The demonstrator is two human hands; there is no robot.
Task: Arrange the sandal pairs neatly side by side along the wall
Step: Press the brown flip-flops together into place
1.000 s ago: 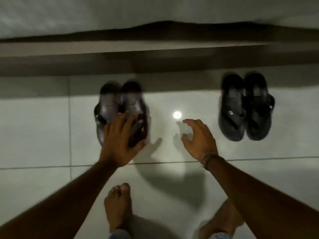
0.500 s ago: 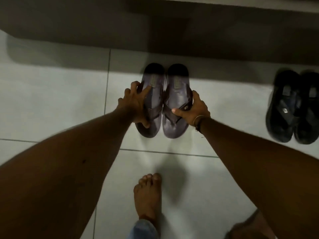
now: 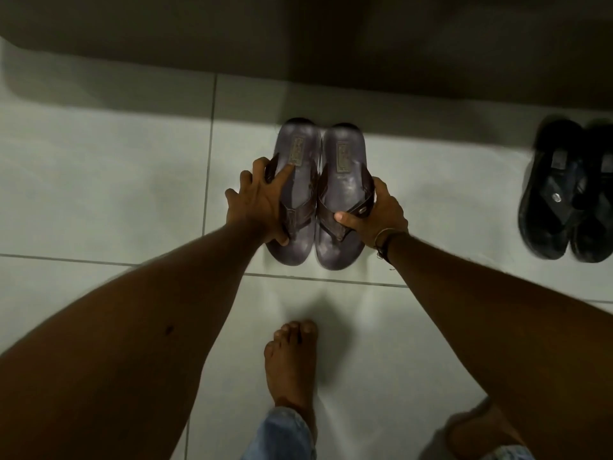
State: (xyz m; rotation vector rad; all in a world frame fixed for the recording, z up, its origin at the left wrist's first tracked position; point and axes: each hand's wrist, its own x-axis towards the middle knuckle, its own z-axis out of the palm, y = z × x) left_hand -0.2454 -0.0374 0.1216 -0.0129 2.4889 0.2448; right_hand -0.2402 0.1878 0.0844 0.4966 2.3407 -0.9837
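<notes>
While we bend down over the floor, our two hands press on the brown sandal pair from both sides. Our left hand lies on the left sandal, its fingers spread wide, with one fingertip up on the sole and the thumb by the strap. Our right hand wraps around the outer edge of the right sandal, the fingers curled shut on it and the thumb on the strap. The two brown sandals touch each other, side by side, with their heels toward the wall. They sit near the wall but do not touch it.

Off to the right, well apart, the black sandal pair also sits side by side, close to the wall. It looks a bit fuzzy, but neat.

We think the job is nearly done. Both pairs we see are lined up. What may be left is a small push to bring the brown pair closer to the wall or nearer the black pair, then letting go. We cannot tell if more sandals wait out of view.
</notes>
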